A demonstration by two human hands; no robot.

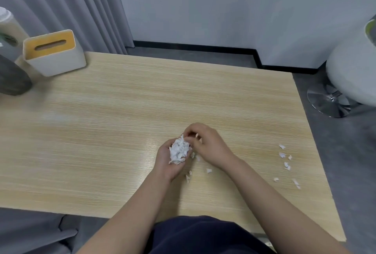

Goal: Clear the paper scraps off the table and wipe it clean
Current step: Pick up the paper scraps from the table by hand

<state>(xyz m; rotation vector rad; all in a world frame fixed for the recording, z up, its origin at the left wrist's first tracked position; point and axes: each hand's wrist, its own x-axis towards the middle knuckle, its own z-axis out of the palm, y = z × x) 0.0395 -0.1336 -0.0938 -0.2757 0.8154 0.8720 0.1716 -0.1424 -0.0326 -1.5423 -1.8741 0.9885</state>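
Several torn white paper scraps [285, 164] lie scattered on the wooden table [122, 111]; left hand [168, 160] cups a crumpled wad [179, 151], right hand [209, 146] pinching a scrap.

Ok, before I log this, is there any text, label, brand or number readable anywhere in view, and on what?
Nothing legible in this view.
White bottle at the far left edge: a dark green round mark, too blurred to read.
Tissue box with the yellow lid: no print visible.
Paper scraps in the left hand and on the table: plain white, no writing to be seen.
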